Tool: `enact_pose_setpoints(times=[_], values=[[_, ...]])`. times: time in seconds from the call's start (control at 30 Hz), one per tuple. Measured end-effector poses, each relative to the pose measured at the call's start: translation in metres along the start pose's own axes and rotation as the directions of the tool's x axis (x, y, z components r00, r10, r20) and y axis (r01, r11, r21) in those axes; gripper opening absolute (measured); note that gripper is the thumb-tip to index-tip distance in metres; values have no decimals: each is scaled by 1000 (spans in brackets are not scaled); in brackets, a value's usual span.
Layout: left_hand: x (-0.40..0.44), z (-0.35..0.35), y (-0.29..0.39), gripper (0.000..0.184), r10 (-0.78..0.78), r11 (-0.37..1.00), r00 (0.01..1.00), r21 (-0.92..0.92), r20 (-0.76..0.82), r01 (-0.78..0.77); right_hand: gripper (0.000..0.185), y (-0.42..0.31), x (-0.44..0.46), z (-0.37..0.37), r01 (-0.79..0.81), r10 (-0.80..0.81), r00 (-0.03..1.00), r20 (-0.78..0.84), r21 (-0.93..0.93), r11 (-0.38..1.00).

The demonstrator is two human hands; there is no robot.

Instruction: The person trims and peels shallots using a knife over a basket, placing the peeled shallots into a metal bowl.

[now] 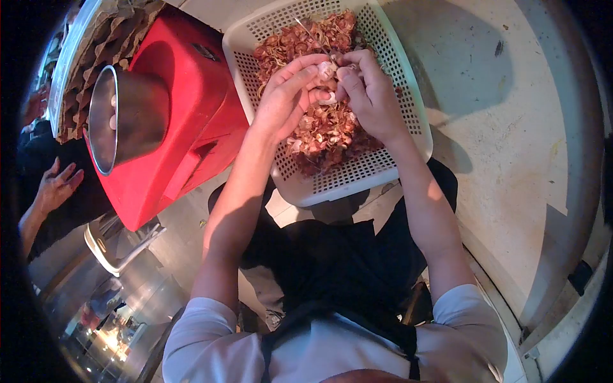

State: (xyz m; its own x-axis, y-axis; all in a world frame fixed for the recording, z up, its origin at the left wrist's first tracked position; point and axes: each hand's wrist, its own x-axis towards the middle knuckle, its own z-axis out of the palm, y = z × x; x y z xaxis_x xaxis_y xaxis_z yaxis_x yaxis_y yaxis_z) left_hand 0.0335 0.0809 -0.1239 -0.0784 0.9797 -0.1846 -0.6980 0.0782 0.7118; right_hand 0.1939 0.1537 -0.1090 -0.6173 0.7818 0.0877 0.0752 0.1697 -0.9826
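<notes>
Over the basket, my left hand (290, 96) is closed around a pale, pink-streaked garlic bulb (327, 70). A small white piece (328, 99) shows by its lower fingers. My right hand (370, 92) is closed too, its thumb and fingers pinched right against the bulb. From between the fingertips a thin shiny strip, which looks like a narrow knife blade (310, 33), points up and left; its handle is hidden. Beneath both hands lies a heap of reddish-brown skins and bulb pieces (325, 131) in a white perforated plastic basket (415, 108).
To the left, a metal pot (137, 108) with a few round pale things inside stands on a red plastic stool (191, 83). Cardboard egg trays (102, 38) are behind it. Another person's hand (59, 185) is at far left. A pale wall-like surface (511, 127) curves along the right.
</notes>
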Motion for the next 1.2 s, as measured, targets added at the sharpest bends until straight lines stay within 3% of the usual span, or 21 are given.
enact_pose_setpoints(times=[0.33,0.43,0.53,0.63,0.97,1.2], values=[[1,-3,-3,27,0,997,1000,76,27,-2,22,8,0,1,8,-9,999,-33,-32,999],[-1,-3,-1,29,12,994,1000,108,-1,-12,24,4,3,-5,-85,78,990,-120,-58,995],[0,-1,-1,27,9,995,998,100,-60,-3,27,-1,4,-10,-155,156,988,8,137,978],[2,2,-2,26,22,996,994,94,-109,-11,29,0,1,0,-41,29,997,68,184,982],[1,1,0,26,33,990,995,138,-93,-20,20,4,1,2,15,-15,1000,-14,8,1000],[-1,1,0,29,41,986,996,162,-77,-28,26,4,3,-9,-139,140,990,-7,69,988]])
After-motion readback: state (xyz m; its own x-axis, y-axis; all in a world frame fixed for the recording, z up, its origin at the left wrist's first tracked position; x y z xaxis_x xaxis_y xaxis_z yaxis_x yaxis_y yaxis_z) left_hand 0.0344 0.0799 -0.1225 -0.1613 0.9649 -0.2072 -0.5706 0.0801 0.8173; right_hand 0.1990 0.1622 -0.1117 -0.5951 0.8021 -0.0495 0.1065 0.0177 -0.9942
